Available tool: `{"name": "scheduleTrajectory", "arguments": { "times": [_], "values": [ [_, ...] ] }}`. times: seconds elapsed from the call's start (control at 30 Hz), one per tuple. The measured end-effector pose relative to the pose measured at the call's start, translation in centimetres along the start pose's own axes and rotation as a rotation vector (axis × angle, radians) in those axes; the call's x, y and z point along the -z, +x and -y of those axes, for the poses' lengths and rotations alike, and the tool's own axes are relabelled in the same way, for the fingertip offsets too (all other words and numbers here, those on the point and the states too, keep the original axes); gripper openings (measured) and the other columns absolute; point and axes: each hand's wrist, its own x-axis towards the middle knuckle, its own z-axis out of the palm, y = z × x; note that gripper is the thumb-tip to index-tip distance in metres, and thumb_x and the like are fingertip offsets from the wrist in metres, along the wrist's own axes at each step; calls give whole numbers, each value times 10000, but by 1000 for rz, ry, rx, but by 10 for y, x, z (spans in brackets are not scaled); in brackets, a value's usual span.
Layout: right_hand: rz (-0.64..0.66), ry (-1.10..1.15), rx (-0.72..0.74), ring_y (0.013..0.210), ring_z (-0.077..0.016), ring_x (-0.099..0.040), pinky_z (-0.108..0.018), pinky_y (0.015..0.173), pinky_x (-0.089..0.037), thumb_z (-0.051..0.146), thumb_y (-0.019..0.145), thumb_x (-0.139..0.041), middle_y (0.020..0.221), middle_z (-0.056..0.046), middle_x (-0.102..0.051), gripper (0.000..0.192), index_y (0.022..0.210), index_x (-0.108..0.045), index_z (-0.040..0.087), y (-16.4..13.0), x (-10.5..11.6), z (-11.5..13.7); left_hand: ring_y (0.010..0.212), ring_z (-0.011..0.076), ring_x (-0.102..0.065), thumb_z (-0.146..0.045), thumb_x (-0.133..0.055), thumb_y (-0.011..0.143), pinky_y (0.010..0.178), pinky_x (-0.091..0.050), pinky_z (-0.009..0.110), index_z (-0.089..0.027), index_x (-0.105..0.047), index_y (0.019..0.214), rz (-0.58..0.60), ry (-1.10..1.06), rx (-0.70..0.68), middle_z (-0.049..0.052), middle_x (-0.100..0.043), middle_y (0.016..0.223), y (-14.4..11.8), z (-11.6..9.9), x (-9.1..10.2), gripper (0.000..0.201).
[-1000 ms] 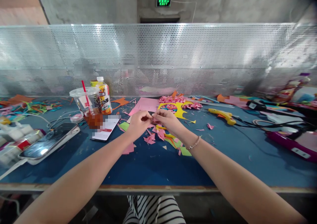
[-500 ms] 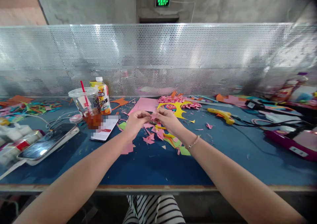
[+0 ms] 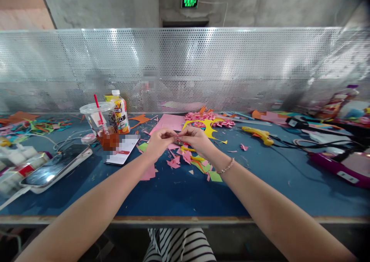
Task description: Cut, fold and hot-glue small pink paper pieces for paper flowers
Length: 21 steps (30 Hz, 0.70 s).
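My left hand and my right hand meet fingertip to fingertip above the middle of the table. Both are closed in a pinch on a small piece of pink paper, mostly hidden by the fingers. Just below them lie what look like yellow-handled scissors, partly covered by paper scraps. Pink paper scraps and green paper are scattered around. Behind the hands lie a pink paper sheet, a yellow sheet with round cut-outs and fringed pink paper flowers.
At left stand a lidded cup with a red straw and a juice bottle, near a phone and a white card-like item. A yellow glue gun and purple power strip lie right. A perforated metal screen stands behind.
My fingertips have drawn closer together over the pink paper, so less of it shows. The arms and the things on the table stay nearly where they were.
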Motion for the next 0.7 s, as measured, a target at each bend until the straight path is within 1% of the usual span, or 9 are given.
{"name": "scheduleTrajectory", "arguments": {
  "times": [0.1,0.2,0.37,0.53,0.7],
  "values": [
    [3,28,-17,586,-97,-560,-259,614,-459,228,521,-724,597,21,-593,174,580,-574,163,0,0,-1,710,144,-597,-188,-647,626,707,-476,292,-154,-661,750,7,24,-6,32,-641,723,0,-2,0,129],
    [15,58,-34,571,-92,-559,-256,613,-460,204,516,-719,570,33,-579,174,576,-561,164,0,-1,-1,725,152,-606,-181,-643,628,720,-484,302,-154,-664,749,16,19,-10,35,-649,738,-1,-1,1,126],
    [32,175,-107,585,-101,-578,-260,629,-462,156,519,-683,565,25,-595,153,586,-546,165,-2,-3,1,720,154,-617,-194,-650,629,731,-490,313,-158,-663,741,31,-11,-21,31,-658,742,0,1,1,118],
    [28,193,-171,543,-104,-560,-260,568,-451,142,529,-670,546,19,-575,139,591,-548,164,-3,-5,4,700,159,-620,-198,-641,636,709,-490,306,-150,-668,724,36,28,-9,39,-660,719,-1,-3,1,104],
    [18,223,-209,546,-108,-570,-279,631,-471,121,539,-631,553,5,-587,108,607,-558,162,-2,-5,4,686,155,-615,-184,-628,640,697,-483,296,-156,-672,711,40,81,-27,38,-659,693,-2,-9,1,89]
  ]
}}
